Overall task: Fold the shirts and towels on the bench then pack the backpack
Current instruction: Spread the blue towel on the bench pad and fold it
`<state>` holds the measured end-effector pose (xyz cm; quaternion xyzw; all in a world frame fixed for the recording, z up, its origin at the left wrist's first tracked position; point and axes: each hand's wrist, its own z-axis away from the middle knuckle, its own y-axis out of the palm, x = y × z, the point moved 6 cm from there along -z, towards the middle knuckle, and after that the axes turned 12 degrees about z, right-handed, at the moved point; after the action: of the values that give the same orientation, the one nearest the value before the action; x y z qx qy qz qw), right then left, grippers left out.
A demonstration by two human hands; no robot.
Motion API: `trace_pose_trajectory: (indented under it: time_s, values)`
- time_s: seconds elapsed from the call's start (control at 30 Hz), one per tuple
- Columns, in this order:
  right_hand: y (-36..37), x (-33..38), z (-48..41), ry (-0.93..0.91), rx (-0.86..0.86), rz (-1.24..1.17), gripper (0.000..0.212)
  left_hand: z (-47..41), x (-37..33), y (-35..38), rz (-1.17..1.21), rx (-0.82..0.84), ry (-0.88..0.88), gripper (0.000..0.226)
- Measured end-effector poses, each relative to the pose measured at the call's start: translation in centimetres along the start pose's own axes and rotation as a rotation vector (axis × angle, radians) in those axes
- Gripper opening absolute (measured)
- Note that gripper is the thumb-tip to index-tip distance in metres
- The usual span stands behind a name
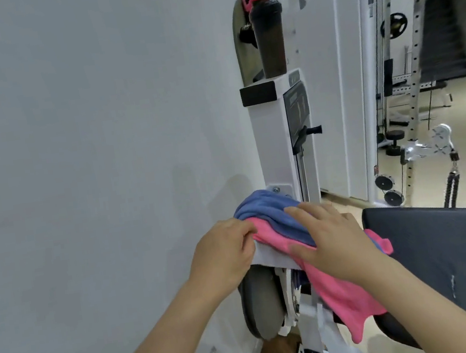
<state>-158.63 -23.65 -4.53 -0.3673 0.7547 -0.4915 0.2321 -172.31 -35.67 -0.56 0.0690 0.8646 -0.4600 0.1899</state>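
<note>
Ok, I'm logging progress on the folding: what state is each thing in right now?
Thin pink cloth: unfolded, draped over the white machine frame, hanging down.
Blue terry towel: bunched, unfolded, atop the pink cloth.
Dark plastic shaker bottle: upright, lid on.
Left hand: grips the pink cloth's edge.
Right hand: flat on both cloths.

Dark shaker bottle [269, 39] top center, parked on a white machine column [271, 141]. Plain grey wall [85, 137] across the whole left half. Far right: cable pulleys [389, 188], a dumbbell [394, 143], black weight plate [393, 25] up on a rack.
</note>
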Motion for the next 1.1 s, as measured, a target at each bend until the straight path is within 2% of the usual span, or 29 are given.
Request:
trace_pose_trajectory:
  time_s: [0.07,0.13,0.3,0.53,0.6,0.73,0.87,0.93,1.03,1.1]
  values:
    - [3.2,-2.2,-1.3,0.035,0.08,0.026,0.073,-2.4,1.6,3.0,-0.079,0.064,-0.019,0.022]
    - [6.3,-3.6,-2.5,0.059,0.149,0.015,0.075,-4.3,3.2,5.5,-0.13,0.115,-0.046,0.024]
    - [12.2,-5.4,-4.3,0.121,0.253,0.002,0.059,-7.0,6.2,9.3,-0.156,0.119,-0.134,0.031]
    - [13.0,-6.4,-5.8,0.121,0.112,-0.06,0.033,-9.4,6.6,10.0,-0.323,0.054,-0.086,0.022]
    - [12.6,-6.9,-6.3,0.109,0.122,-0.047,0.029,-9.8,6.9,10.4,-0.295,0.051,-0.113,0.02]
    - [10.9,-8.4,-8.9,0.041,0.242,-0.051,0.034,-10.8,6.6,10.8,-0.287,0.037,-0.174,0.014]
    - [8.5,-10.5,-11.8,0.007,0.339,-0.253,0.024,-12.3,6.1,9.6,-0.094,-0.002,-0.108,0.01]
    - [7.4,-10.8,-12.7,0.047,0.291,-0.213,0.022,-12.8,6.1,8.6,0.035,-0.047,-0.076,0.008]
    - [5.6,-9.8,-13.9,0.031,0.134,-0.08,0.025,-13.7,7.0,7.6,0.182,-0.113,-0.147,0.011]
    - [4.9,-9.3,-14.4,0.004,0.141,-0.126,0.034,-14.5,7.8,6.8,0.245,-0.19,-0.193,0.014]
